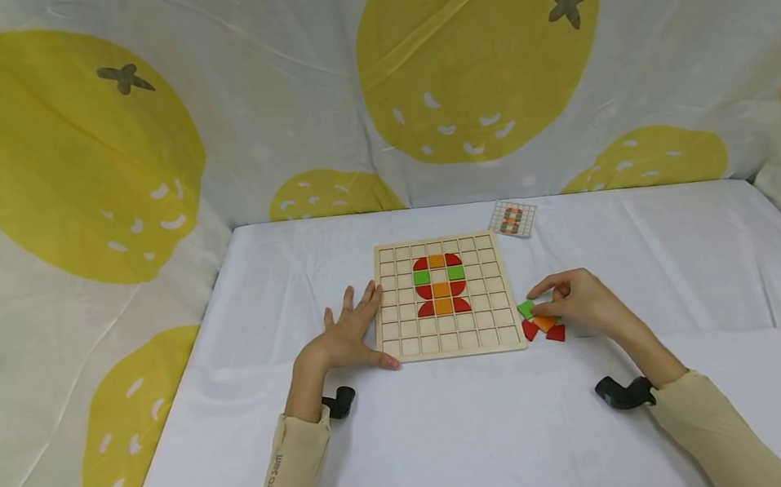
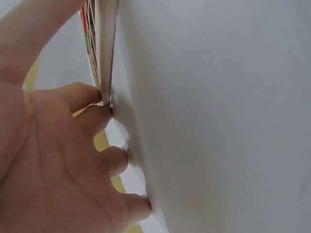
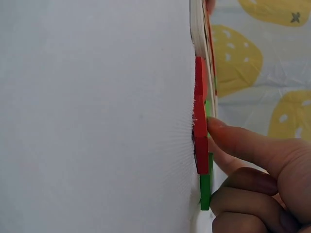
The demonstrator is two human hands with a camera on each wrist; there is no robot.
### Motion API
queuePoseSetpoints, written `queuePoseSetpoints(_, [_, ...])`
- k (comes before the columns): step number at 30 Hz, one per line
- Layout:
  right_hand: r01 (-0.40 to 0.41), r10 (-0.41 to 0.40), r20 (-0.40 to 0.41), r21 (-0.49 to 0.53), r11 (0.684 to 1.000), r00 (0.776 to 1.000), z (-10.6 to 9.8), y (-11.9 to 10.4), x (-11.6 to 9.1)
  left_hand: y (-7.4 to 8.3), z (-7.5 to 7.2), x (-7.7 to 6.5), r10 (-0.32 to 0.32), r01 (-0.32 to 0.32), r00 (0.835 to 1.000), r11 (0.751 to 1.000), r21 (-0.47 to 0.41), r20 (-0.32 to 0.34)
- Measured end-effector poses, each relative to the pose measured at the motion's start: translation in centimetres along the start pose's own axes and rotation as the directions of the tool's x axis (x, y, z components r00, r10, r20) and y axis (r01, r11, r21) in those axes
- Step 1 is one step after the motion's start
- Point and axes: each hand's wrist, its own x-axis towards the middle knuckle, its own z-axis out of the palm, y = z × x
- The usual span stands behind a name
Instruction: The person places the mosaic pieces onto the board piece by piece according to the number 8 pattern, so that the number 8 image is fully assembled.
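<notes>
A wooden grid board point(image 1: 403, 340) lies flat on the table, with red, orange and green pieces set in its middle cells. My left hand point(image 1: 344, 340) is spread at the board's left side, fingertips and thumb against its edge. In the left wrist view, the fingers point(image 2: 114, 160) touch the white cloth. Right of the board lies a small pile holding a green square point(image 1: 526, 309), an orange piece point(image 1: 545, 324) and red pieces point(image 1: 555, 334). Over it is my right hand point(image 1: 579, 302), thumb and index finger parted at the green square. In the right wrist view, the thumb point(image 3: 248, 145) reaches the pile.
A small pattern card point(image 1: 513, 219) with the same colours lies behind the board's far right corner. White cloth covers the table point(image 1: 474, 430). A lemon-print curtain point(image 1: 310, 81) rises behind and at the sides.
</notes>
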Motion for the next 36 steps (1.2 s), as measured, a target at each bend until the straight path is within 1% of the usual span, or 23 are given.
queuePoseSetpoints(4, [-0.006,0.006,-0.018,-0.005,1.0,1.0,-0.11,0.15,0.13,-0.15,-0.02,0.02,0.004,-0.003,1.0,1.0,-0.018,0.009])
queuePoseSetpoints(7, [-0.003,0.002,-0.047,-0.013,1.0,0.999,-0.28,0.27,0.14,-0.45,0.18,0.21,0.006,-0.005,1.0,0.999,-0.047,0.007])
queuePoseSetpoints(9, [0.002,-0.003,-0.06,-0.012,1.0,0.998,-0.42,0.36,0.15,-0.51,0.2,0.26,0.008,-0.008,1.0,0.999,-0.051,0.005])
queuePoseSetpoints(12, [0.01,-0.01,-0.051,0.004,1.0,0.999,-0.73,0.43,0.11,-0.27,0.1,0.12,0.006,-0.006,1.0,0.999,-0.038,0.004])
queuePoseSetpoints(15, [0.007,-0.007,-0.018,0.018,1.0,1.0,-0.94,0.53,0.14,0.09,-0.09,-0.12,0.002,-0.002,1.0,1.0,-0.018,0.004])
queuePoseSetpoints(18, [0.007,-0.007,-0.003,0.01,1.0,1.0,-0.98,0.64,0.22,0.16,-0.14,-0.2,0.004,-0.004,1.0,1.0,-0.012,0.004])
queuePoseSetpoints(25, [0.019,-0.021,-0.055,-0.038,0.999,0.998,-0.86,0.72,0.29,0.05,-0.17,-0.19,0.011,-0.011,1.0,1.0,-0.007,0.002])
queuePoseSetpoints(32, [0.007,-0.01,-0.055,-0.045,0.999,0.998,-0.88,0.79,0.33,0.13,-0.12,-0.12,0.009,-0.009,1.0,1.0,-0.03,0.004])
queuePoseSetpoints(36, [0.02,-0.023,-0.06,-0.043,0.999,0.998,-0.81,0.38,0.25,0.11,-0.08,-0.12,0.009,-0.009,1.0,1.0,-0.023,0.003])
